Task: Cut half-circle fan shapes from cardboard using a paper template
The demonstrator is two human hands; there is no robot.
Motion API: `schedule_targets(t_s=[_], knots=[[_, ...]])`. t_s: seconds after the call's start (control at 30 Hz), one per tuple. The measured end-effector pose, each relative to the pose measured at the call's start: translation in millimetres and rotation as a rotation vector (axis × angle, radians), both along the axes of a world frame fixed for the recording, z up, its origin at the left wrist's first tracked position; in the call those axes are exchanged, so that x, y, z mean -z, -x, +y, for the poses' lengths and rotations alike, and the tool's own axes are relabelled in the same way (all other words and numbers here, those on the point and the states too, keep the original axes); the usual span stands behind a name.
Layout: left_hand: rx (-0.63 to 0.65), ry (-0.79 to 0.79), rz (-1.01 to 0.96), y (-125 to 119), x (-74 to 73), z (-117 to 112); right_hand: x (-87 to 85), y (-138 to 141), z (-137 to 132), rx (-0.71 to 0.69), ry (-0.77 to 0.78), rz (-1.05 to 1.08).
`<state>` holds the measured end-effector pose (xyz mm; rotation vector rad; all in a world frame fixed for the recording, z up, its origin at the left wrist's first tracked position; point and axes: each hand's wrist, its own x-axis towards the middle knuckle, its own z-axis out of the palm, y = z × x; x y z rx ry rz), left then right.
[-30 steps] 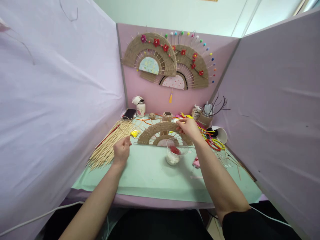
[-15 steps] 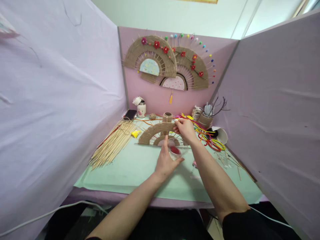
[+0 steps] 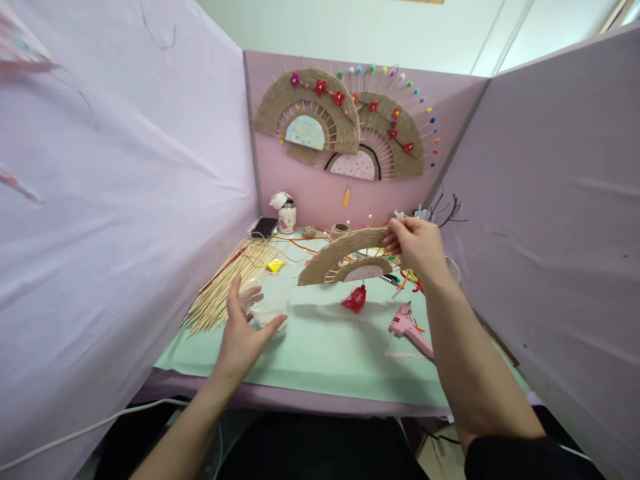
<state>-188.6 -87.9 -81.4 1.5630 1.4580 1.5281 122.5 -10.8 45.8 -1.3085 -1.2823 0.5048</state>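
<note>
My right hand (image 3: 418,248) pinches the upper right part of a half-round fan (image 3: 323,262) wound with brown twine, holding it raised and tilted over the table. A red tassel (image 3: 355,300) hangs below the fan's pale inner half-circle. Small white balls show on stick tips above its rim. To the left, my left hand (image 3: 241,337) curves around a clear plastic container (image 3: 271,300), smeared by motion; its contents cannot be made out. A pink glue gun (image 3: 410,329) lies on the table below my right hand.
Thin wooden sticks (image 3: 225,287) lie in a pile at the left, beside a phone (image 3: 265,227) and a jar (image 3: 287,218). A yellow packet (image 3: 275,265) lies near them. A twine ball (image 3: 309,232) and a cardboard tube (image 3: 340,230) stand behind. Decorated fans (image 3: 273,107) hang on the back panel.
My right hand has lifted the fan and shifted it right. My left hand has carried the clear container left, away from the fan. The red tassel and glue gun now show fully.
</note>
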Motion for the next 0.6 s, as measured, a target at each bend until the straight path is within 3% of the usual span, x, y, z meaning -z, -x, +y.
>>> schedule_targets(t_s=[0.17, 0.33, 0.5, 0.6], knots=[[-0.096, -0.006, 0.035, 14.8, 0.9, 40.3, -30.9, -22.7, -9.2, -0.041, -0.135, 0.012], [-0.114, 0.009, 0.057, 13.4, 14.5, 69.5, -58.7, -48.5, -4.3, -0.188, -0.282, 0.029], [-0.111, 0.034, 0.019, 14.2, 31.2, 79.0, -82.7, -51.5, -13.7, -0.281, -0.280, 0.121], [-0.082, 0.011, 0.011, 16.8, 30.0, 69.7, -92.9, -46.1, -24.9, -0.267, -0.293, 0.072]])
